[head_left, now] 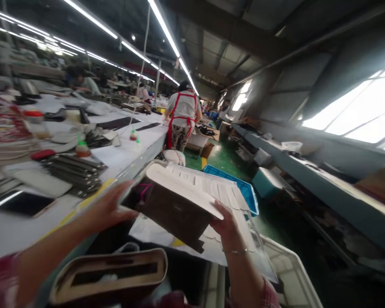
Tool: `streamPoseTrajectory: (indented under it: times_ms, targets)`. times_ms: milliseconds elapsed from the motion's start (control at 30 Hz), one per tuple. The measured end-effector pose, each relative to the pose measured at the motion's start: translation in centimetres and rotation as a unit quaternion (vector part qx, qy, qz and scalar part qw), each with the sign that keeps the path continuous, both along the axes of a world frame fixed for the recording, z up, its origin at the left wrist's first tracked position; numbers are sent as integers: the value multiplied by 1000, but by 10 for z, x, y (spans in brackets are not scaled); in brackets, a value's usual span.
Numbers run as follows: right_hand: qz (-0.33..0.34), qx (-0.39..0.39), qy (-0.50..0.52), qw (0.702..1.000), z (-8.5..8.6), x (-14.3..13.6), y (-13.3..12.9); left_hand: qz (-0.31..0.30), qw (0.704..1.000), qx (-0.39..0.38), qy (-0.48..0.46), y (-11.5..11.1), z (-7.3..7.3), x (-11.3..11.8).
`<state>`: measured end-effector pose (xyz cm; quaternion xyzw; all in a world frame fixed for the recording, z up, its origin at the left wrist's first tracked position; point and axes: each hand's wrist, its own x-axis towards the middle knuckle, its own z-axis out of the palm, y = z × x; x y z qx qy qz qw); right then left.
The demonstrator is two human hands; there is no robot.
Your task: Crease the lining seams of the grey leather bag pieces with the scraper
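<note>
A dark brown box-like piece with a cream top panel (176,205) is tilted in front of me, above a plastic-covered stack of cream pieces (224,192). My right hand (224,220) grips its right end, fingers over the cream edge and thumb below. At its left end is my left hand (115,207), fingers apart and palm turned toward the piece; no firm hold shows. Below, near my body, sits a second dark piece with a cream rim (112,271) and a hollow middle.
On the left, a long white table (6,231) bears a phone (21,202), dark strips (73,171) and small bottles. A person in a red-trimmed apron (182,109) stands ahead. Blue crate (255,201) and white crate (295,256) are at right, beside a long shelf (285,160).
</note>
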<state>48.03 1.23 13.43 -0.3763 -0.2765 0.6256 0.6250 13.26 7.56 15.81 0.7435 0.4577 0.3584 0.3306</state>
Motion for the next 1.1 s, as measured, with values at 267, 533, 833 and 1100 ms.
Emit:
streamPoseTrajectory:
  times_ms: [267, 533, 833, 1100]
  targets:
    - [169, 22, -92, 981, -37, -77, -9, -30, 998, -56, 18, -48, -10, -41]
    - [187, 202, -586, 762, -27, -124, -26, -46, 997, -60, -8, -82, -14, -65]
    - [97, 185, -766, 608, -64, -135, -38, -45, 989, -104, 99, -89, -37, -70]
    - [61, 240, -838, 486, -66, -118, -52, -43, 987, -153, 17, -97, -64, -101]
